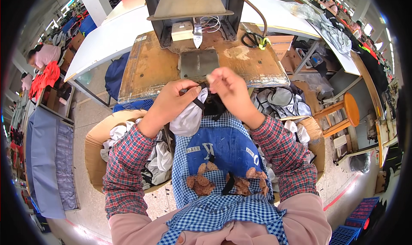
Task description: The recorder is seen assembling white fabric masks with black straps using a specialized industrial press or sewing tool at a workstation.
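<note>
Just in front of the worn wooden worktop (150,67), my left hand (171,102) pinches a white fabric piece (187,121) with black strap trim. The cloth hangs down from my fingers over my lap. Close beside it, my right hand (234,92) is raised with its fingers pressed together; whatever sits between its fingertips is too small to make out. A dark metal plate (198,63) is set into the worktop just beyond both hands. Above that plate hangs the pointed metal tip (198,37) of a machine (189,2).
Cartons of white cloth pieces stand at my left (95,144) and right (316,137). Grey-white pieces (285,100) lie right of the worktop. Black-handled scissors (254,40) rest near its back right corner. A wooden stool (349,110) stands farther right. Other people work in the background.
</note>
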The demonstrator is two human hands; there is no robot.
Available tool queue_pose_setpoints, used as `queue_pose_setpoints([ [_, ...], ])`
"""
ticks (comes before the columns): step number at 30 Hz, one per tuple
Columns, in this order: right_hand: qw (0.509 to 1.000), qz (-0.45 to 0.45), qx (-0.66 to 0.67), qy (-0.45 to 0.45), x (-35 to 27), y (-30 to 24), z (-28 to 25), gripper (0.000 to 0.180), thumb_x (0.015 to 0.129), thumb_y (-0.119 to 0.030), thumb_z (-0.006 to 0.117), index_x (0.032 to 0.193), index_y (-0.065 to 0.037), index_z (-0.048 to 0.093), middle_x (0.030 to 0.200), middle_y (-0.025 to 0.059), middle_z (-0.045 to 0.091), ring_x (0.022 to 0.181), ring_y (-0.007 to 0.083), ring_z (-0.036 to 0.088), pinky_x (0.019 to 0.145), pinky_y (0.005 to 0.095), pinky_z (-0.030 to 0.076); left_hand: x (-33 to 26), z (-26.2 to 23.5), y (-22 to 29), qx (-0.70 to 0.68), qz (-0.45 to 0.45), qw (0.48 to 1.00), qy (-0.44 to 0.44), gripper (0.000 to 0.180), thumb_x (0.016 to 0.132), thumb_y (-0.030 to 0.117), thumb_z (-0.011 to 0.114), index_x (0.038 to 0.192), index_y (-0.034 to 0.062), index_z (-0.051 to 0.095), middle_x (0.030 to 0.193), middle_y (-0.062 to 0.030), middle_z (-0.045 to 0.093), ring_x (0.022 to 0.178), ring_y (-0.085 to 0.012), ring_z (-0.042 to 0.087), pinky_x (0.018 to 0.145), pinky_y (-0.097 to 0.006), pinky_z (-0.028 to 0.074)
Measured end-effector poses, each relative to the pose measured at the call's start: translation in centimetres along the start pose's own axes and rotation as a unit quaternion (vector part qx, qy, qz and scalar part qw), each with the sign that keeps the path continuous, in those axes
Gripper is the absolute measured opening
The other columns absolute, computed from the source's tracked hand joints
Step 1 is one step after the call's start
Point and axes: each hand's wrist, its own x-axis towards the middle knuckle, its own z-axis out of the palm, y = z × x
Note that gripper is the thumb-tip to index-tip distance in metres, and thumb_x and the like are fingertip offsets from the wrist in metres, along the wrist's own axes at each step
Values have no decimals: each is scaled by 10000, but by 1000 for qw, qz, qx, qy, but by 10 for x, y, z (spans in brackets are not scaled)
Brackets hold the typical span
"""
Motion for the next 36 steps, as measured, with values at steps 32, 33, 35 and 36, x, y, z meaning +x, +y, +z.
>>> queue_pose_setpoints([
  [32, 973, 89, 121, -174, -38, -25, -15, 255, 914, -79, 656, 1165, -40, 635, 908, 2, 675, 852, 48, 594, 763, 221, 495, -27, -13, 24, -135, -232, 953, -140, 296, 816, 243, 762, 1003, 25, 690, 726, 78, 556, 527, 9, 369, 443, -179, 242],
  [33, 973, 90, 121, -175, -38, -27, -15, 255, 914, -79, 656, 1165, -40, 635, 908, 2, 675, 852, 48, 594, 763, 221, 495, -27, -14, 24, -143, -244, 949, -139, 271, 820, 214, 756, 997, 24, 679, 720, 73, 548, 532, 11, 384, 442, -171, 244],
  [35, 984, 38, 44, -171, -36, -30, -14, 236, 891, -86, 678, 1120, -39, 648, 847, 45, 680, 796, 80, 615, 726, 236, 499, -27, -14, 25, -151, -257, 945, -137, 248, 824, 186, 750, 991, 23, 668, 713, 68, 541, 536, 13, 398, 441, -163, 246],
  [36, 984, 38, 44, -170, -35, -30, -15, 236, 891, -86, 678, 1120, -39, 648, 847, 45, 680, 796, 80, 615, 726, 236, 499, -26, -13, 27, -143, -258, 944, -147, 242, 824, 193, 751, 979, 25, 671, 703, 71, 531, 533, 12, 393, 441, -166, 243],
])
